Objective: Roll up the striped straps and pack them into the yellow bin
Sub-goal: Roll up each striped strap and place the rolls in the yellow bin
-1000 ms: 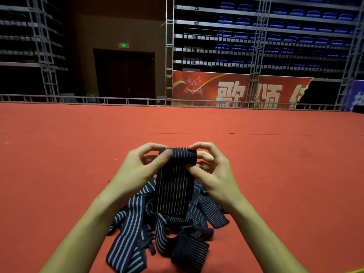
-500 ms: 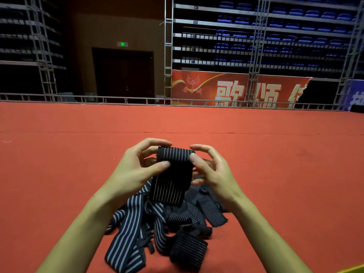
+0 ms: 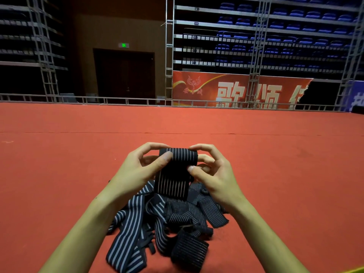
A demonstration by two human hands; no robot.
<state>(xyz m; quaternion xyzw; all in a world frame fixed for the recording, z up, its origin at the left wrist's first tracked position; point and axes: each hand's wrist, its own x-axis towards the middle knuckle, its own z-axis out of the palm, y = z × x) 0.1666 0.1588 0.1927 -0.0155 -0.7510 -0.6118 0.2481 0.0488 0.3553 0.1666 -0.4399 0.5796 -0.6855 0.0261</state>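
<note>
Roll's a turn fatter than before. Left hand (image 3: 137,170) and right hand (image 3: 212,174) pinch the strap (image 3: 173,174) taut so it winds tight, above the near pile (image 3: 163,223). Only a yellow sliver of the bin (image 3: 357,270) shows, near right.

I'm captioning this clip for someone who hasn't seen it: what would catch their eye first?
Two bare hands at centre: the left hand and right hand pinch the rolled top of a dark striped strap, its tail hanging down. Under them, a loose pile of striped straps lies on the red carpet. Far behind hangs a red banner.
</note>
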